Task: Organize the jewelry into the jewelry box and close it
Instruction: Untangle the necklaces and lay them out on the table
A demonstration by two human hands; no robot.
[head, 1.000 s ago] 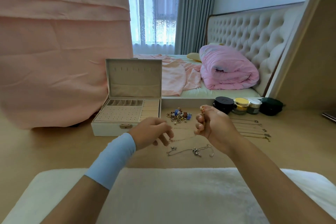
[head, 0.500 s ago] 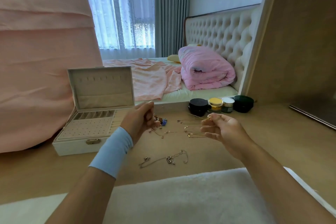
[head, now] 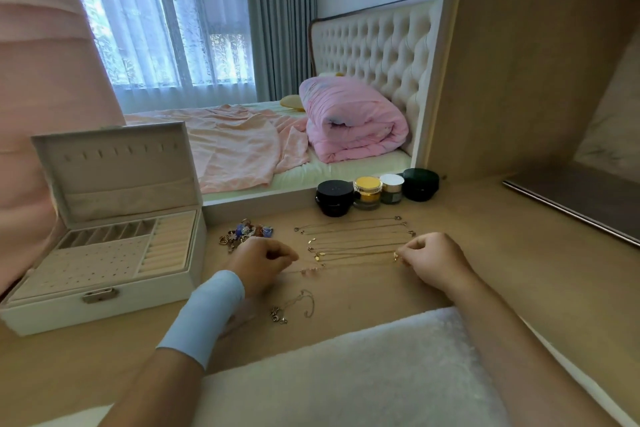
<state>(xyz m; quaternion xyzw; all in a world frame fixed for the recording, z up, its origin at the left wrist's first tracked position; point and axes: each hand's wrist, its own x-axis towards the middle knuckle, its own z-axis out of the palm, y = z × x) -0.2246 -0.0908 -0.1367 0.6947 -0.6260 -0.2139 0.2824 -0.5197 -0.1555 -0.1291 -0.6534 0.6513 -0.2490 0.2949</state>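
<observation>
A white jewelry box [head: 104, 302] stands open at the left, lid upright, its trays showing no jewelry. My left hand [head: 261, 262] and my right hand [head: 429, 258] each pinch one end of a thin gold chain with pink beads [head: 311, 270], stretched low over the table between them. Several gold necklaces [head: 356, 239] lie in straight rows just behind it. A heap of rings and coloured charms [head: 244, 232] sits behind my left hand. A silver chain [head: 294, 308] lies curled nearer to me.
Four cosmetic jars [head: 375, 191] stand at the table's back edge. A white fluffy mat [head: 346, 374] covers the front edge. A dark flat panel [head: 581, 201] lies at the right. Pink cloth [head: 41, 114] hangs behind the box; a bed lies beyond.
Both hands dropped from in front of me to the table and spread apart, drawing the beaded chain out straight. The camera swung right, so the box now sits further left.
</observation>
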